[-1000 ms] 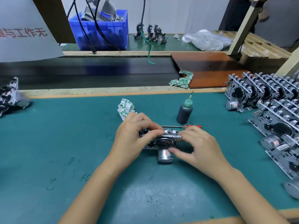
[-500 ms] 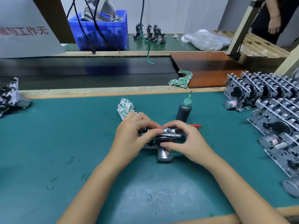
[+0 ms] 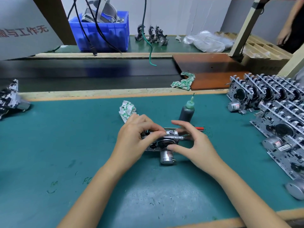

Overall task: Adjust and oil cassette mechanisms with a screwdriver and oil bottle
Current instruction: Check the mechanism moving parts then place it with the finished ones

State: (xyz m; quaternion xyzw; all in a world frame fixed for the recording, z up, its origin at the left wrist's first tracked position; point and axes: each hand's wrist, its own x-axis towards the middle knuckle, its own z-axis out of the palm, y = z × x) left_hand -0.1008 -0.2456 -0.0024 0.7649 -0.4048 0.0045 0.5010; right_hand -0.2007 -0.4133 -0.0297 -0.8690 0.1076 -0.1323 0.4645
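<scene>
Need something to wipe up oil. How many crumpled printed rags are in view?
2. One rag lies on the green mat just behind the left hand; the other rag sits at the brown board's edge.

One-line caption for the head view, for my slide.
Both hands work a cassette mechanism on the green mat; oil bottle stands behind.

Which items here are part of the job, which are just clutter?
In use:
cassette mechanism, held by left hand, right hand touching it
oil bottle
screwdriver
waiting mechanisms

Lying about:
crumpled cloth
second cloth
blue bin
plastic bag
</scene>
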